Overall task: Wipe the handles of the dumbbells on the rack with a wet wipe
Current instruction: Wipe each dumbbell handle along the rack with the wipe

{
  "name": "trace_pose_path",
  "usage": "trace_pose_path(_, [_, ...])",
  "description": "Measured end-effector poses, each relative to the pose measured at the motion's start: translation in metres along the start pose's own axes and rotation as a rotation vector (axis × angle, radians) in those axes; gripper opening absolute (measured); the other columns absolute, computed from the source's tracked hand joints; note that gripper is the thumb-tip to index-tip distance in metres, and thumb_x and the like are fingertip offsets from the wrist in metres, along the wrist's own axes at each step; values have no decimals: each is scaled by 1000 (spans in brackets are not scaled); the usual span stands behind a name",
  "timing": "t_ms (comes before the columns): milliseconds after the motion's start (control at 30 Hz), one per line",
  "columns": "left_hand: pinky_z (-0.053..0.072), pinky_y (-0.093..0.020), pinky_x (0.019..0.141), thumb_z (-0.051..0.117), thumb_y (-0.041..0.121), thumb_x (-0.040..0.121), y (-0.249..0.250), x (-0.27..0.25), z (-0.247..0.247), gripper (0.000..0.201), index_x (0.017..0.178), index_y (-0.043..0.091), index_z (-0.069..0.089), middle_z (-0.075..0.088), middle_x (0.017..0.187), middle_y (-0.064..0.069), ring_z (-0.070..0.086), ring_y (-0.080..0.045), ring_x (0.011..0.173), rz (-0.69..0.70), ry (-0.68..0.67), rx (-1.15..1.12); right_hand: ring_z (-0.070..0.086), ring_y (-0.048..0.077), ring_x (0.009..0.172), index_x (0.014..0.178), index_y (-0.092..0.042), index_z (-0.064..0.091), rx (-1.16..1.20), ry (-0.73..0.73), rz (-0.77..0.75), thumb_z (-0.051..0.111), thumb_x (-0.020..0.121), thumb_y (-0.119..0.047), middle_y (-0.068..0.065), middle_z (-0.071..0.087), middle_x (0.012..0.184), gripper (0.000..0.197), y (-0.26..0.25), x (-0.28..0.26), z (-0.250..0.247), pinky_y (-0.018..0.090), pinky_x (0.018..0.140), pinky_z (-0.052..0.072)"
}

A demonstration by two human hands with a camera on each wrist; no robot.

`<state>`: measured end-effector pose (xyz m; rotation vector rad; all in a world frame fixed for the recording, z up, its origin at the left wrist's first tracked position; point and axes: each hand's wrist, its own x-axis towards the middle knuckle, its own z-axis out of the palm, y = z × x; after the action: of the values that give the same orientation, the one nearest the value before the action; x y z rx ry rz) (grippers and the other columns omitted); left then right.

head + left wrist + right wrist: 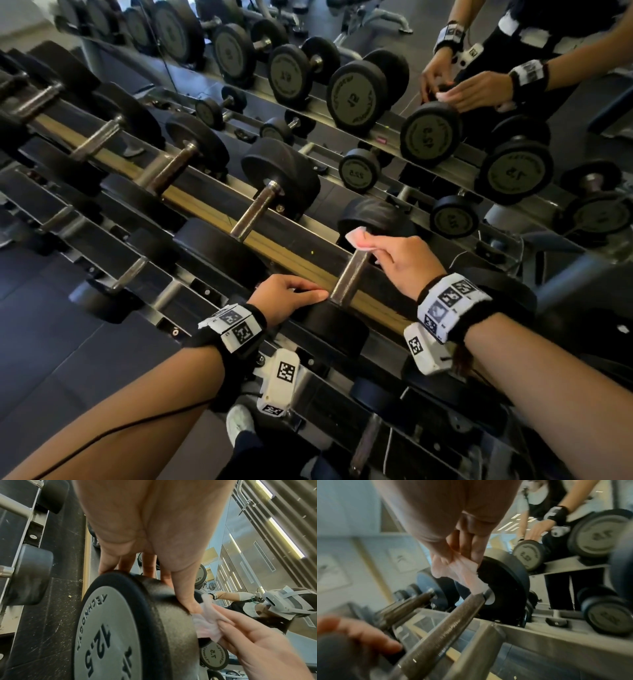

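Note:
The nearest dumbbell lies across the top rails of the rack [294,253], its knurled steel handle [349,277] between black heads. My right hand [380,251] pinches a pale pink wet wipe [359,238] at the far end of that handle, against the far head [373,214]. In the right wrist view the wipe [458,570] hangs from my fingertips onto the handle [445,626]. My left hand [294,293] grips the near head [332,329], fingers curled over its top edge. The left wrist view shows this head [109,628] marked 12.5.
Several more dumbbells [270,192] lie along the top rails to the left, and a lower tier [126,274] holds others. A mirror [513,85] behind the rack reflects the dumbbells and my hands. Dark rubber floor [51,325] lies at the left.

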<state>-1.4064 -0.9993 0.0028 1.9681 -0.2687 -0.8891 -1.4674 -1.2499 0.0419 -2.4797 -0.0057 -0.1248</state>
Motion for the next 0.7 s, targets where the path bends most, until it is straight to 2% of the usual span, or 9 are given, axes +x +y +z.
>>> trace_pose_path(100, [39, -9, 68, 75, 51, 76, 0, -1, 1, 27, 98, 36, 76, 71, 100, 17, 62, 3, 94, -7, 20, -12, 67, 23, 89, 135, -36, 44, -324, -191, -72, 41, 101, -16, -5, 61, 92, 39, -3, 14, 10, 28, 71, 48])
trace_pose_path(167, [40, -12, 71, 75, 51, 77, -1, 0, 2, 26, 98, 36, 76, 71, 100, 17, 62, 1, 96, -7, 24, -13, 58, 28, 119, 144, -28, 43, -474, -334, -62, 43, 98, -9, 8, 57, 128, 50, -4, 20, 17, 37, 89, 50])
trace_pose_path(233, [40, -13, 71, 75, 50, 78, -1, 0, 2, 24, 97, 37, 75, 70, 99, 17, 62, 2, 95, -6, 23, -9, 51, 30, 129, 147, -26, 41, -531, -414, 10, 45, 96, -6, 6, 45, 147, 55, -6, 21, 27, 41, 101, 44])
trace_pose_path(333, [41, -14, 73, 73, 50, 79, -2, 0, 2, 21, 98, 39, 73, 68, 98, 19, 60, 3, 94, 1, 20, 15, 58, 29, 120, 142, -27, 41, -515, -488, 146, 48, 96, -9, 7, 55, 132, 50, -8, 18, 38, 41, 101, 44])
trace_pose_path(400, [50, -23, 85, 74, 50, 79, -3, 0, 2, 25, 101, 38, 73, 69, 100, 16, 63, -2, 97, -3, 20, 7, 54, 27, 127, 142, -26, 47, -456, -445, 95, 45, 99, -10, 5, 55, 137, 46, -5, 11, 40, 41, 106, 41])
trace_pose_path(500, [53, -36, 97, 75, 49, 79, -3, -2, 2, 29, 103, 35, 74, 71, 103, 12, 65, -7, 100, -10, 28, 6, 52, 27, 128, 140, -32, 54, -360, -466, -13, 44, 101, -14, 5, 52, 142, 43, -1, 1, 34, 43, 107, 42])
trace_pose_path(600, [52, -36, 98, 74, 50, 80, -1, -3, 1, 32, 107, 33, 73, 69, 105, 12, 64, -7, 102, -6, 19, 39, 63, 10, 108, 117, -42, 67, -7, -459, 127, 52, 100, -31, -1, 67, 117, 25, 1, 3, 29, 28, 100, 47])
trace_pose_path(667, [50, -31, 94, 73, 51, 80, 1, -3, 0, 32, 107, 33, 73, 68, 106, 13, 62, -6, 103, -6, 15, 47, 65, -1, 92, 110, -43, 69, 116, -306, 158, 53, 99, -27, -10, 70, 103, 25, 4, 10, 19, 8, 84, 47])
trace_pose_path(700, [48, -28, 91, 73, 52, 79, 2, -3, -1, 33, 107, 33, 73, 67, 106, 14, 61, -6, 103, -9, 14, 56, 65, -4, 88, 113, -42, 67, 106, -214, 131, 51, 99, -25, -14, 69, 99, 27, 5, 12, 14, 4, 78, 46])
